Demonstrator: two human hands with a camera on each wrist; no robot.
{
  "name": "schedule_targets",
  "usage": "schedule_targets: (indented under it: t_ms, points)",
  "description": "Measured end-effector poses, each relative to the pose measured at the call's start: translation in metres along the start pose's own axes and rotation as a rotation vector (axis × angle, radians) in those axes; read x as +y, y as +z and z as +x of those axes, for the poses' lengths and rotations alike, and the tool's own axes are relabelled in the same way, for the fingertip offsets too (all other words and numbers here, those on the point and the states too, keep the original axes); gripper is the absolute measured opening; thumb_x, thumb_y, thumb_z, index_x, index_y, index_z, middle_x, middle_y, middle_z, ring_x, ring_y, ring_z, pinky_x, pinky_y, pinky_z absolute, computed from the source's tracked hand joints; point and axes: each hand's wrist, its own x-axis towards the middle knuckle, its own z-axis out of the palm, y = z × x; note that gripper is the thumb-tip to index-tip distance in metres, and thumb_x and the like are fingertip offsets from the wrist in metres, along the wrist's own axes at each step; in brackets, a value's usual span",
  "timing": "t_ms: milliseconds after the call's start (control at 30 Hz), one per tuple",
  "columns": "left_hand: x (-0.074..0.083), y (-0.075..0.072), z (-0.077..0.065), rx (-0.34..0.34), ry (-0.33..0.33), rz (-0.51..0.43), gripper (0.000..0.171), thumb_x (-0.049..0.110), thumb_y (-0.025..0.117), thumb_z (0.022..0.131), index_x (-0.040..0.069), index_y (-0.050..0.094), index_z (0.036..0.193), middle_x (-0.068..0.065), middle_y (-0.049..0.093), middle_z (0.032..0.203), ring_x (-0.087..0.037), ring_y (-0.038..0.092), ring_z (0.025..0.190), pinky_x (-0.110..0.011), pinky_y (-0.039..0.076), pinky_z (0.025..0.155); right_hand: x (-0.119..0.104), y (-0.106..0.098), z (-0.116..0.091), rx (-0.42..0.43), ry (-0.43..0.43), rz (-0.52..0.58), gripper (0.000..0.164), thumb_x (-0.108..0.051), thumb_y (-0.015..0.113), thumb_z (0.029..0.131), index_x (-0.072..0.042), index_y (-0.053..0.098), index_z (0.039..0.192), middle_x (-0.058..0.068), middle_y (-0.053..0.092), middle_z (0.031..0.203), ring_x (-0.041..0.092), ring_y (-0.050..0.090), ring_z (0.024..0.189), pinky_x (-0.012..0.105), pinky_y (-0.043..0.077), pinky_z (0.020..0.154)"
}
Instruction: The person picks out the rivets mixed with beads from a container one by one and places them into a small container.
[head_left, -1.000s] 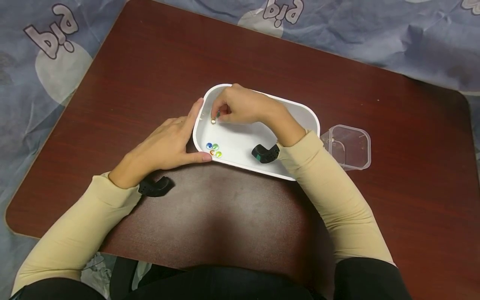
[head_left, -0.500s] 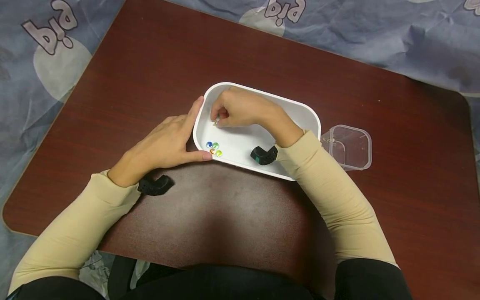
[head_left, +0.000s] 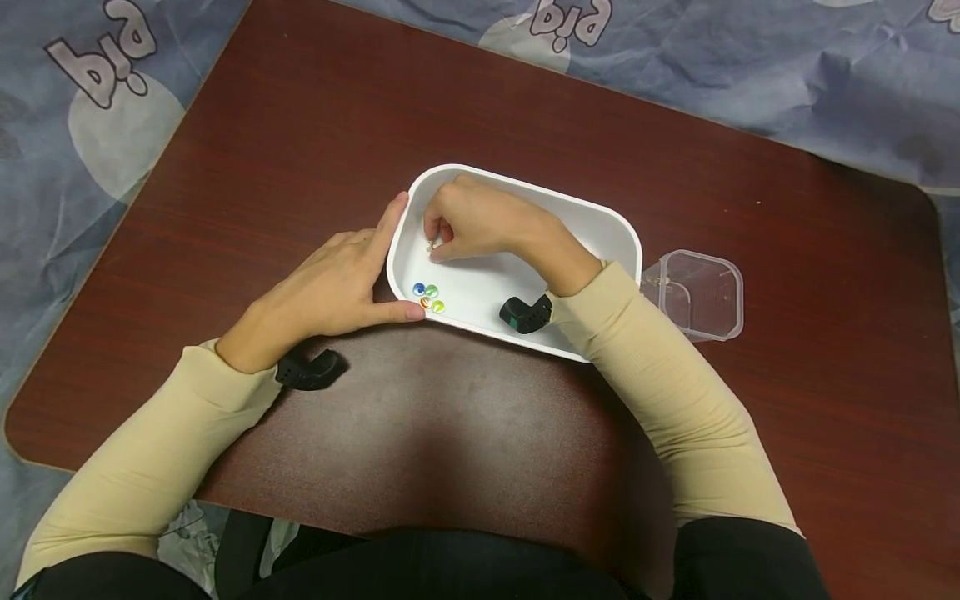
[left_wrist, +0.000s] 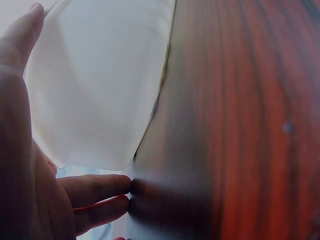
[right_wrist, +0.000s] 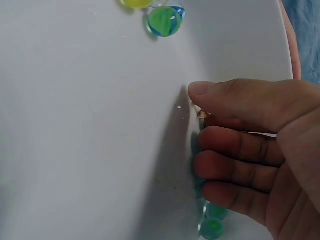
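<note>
In the head view my right hand (head_left: pixel 480 218) reaches into a white tray (head_left: pixel 517 337) and pinches a small gold-coloured metal piece (right_wrist: pixel 202 114) between thumb and forefinger. Its exact kind is too small to tell. Teal glass marbles (right_wrist: pixel 212 228) lie by the curled lower fingers, partly hidden by them in the right wrist view. Several glass marbles (head_left: pixel 438 307), among them blue, green, orange and yellow ones, sit together at the tray's near left corner. My left hand (head_left: pixel 330 287) rests against the tray's left end, thumb at the near rim and fingers stretched along the outside.
A clear plastic container (head_left: pixel 701 296) lies just right of the tray, its open mouth visible. Both stand on a dark red-brown table (head_left: pixel 315 125). Patterned grey-blue cloth (head_left: pixel 885 83) lies beyond the table's far edge.
My right hand has shifted slightly toward me with its fingertips lower, and the gold piece has turned between them. The left hand, tray and marbles stay in place.
</note>
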Motion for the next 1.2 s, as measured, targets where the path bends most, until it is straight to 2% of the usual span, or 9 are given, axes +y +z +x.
schedule_targets:
  t_ms: [400, 567, 833, 1100, 1200]
  points:
    - [-0.001, 0.001, 0.0, 0.016, 0.02, 0.003, 0.119, 0.062, 0.067, 0.085, 0.005, -0.009, 0.157, -0.019, 0.055, 0.138, -0.03, 0.05, 0.128, -0.052, 0.034, 0.105, 0.0, 0.004, 0.002, 0.006, 0.003, 0.001, 0.007, -0.005, 0.069, 0.083, 0.0, 0.072, 0.087, 0.006, 0.065, 0.072, 0.015, 0.057, 0.069, 0.027, 0.045, 0.068]
    - [-0.001, 0.001, 0.0, 0.02, 0.027, 0.005, 0.12, 0.063, 0.066, 0.085, 0.006, -0.01, 0.157, -0.02, 0.054, 0.138, -0.03, 0.05, 0.128, -0.051, 0.034, 0.106, 0.0, 0.004, 0.001, 0.015, -0.001, 0.008, 0.006, -0.001, 0.064, 0.082, -0.001, 0.071, 0.083, 0.006, 0.063, 0.071, 0.016, 0.056, 0.068, 0.027, 0.044, 0.066]
    - [-0.002, 0.002, 0.001, 0.044, 0.054, 0.002, 0.119, 0.065, 0.065, 0.085, 0.004, -0.007, 0.157, -0.019, 0.057, 0.134, -0.029, 0.052, 0.123, -0.051, 0.036, 0.104, -0.001, 0.001, -0.001, 0.03, -0.024, 0.003, 0.006, 0.0, 0.064, 0.078, -0.004, 0.068, 0.078, 0.004, 0.064, 0.069, 0.015, 0.057, 0.066, 0.027, 0.044, 0.065]
    - [-0.002, 0.002, 0.0, 0.042, 0.054, 0.0, 0.119, 0.062, 0.067, 0.085, 0.005, -0.009, 0.157, -0.017, 0.058, 0.133, -0.028, 0.052, 0.123, -0.05, 0.035, 0.105, -0.003, -0.003, -0.003, 0.038, -0.028, 0.004, 0.007, 0.0, 0.063, 0.073, -0.005, 0.068, 0.075, 0.002, 0.062, 0.066, 0.013, 0.054, 0.065, 0.026, 0.042, 0.064]
    - [-0.002, 0.001, 0.0, 0.036, 0.048, -0.004, 0.12, 0.062, 0.067, 0.085, 0.006, -0.01, 0.157, -0.017, 0.058, 0.133, -0.028, 0.052, 0.124, -0.05, 0.035, 0.105, -0.004, -0.007, -0.005, 0.046, -0.022, 0.006, 0.008, -0.001, 0.063, 0.072, -0.006, 0.068, 0.074, 0.001, 0.06, 0.064, 0.013, 0.053, 0.063, 0.029, 0.042, 0.071]
